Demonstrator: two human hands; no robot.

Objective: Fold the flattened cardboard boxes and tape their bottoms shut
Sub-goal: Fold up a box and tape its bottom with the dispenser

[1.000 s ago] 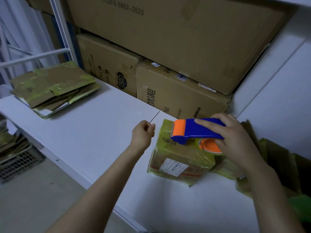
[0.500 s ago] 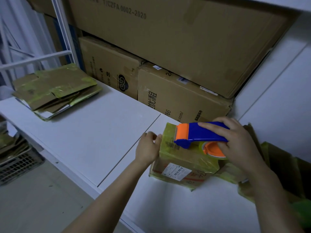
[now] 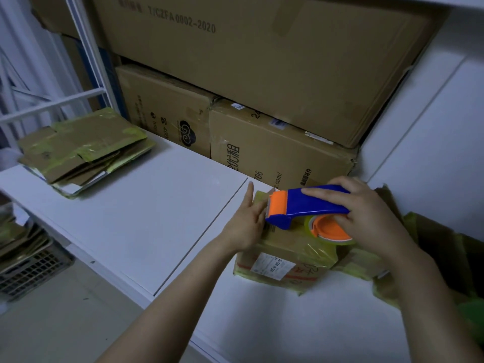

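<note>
A small folded cardboard box [image 3: 285,260] wrapped in yellowish tape stands on the white table [image 3: 146,221], with a white label on its near side. My right hand [image 3: 366,216] grips a blue and orange tape dispenser [image 3: 306,205] held just over the box's top. My left hand [image 3: 246,224] lies flat with straight fingers against the box's left top edge, next to the dispenser's orange cutter. A stack of flattened cardboard boxes [image 3: 81,150] lies at the table's far left.
Large brown cartons [image 3: 262,74] are stacked against the back of the table. More taped cardboard [image 3: 432,252] is piled at the right, behind my right arm. A dark plastic crate [image 3: 28,265] holding flat cardboard stands on the floor at the left.
My left hand came from a closed fist away from the box to lie flat against its left edge. The dispenser stayed over the box's top.
</note>
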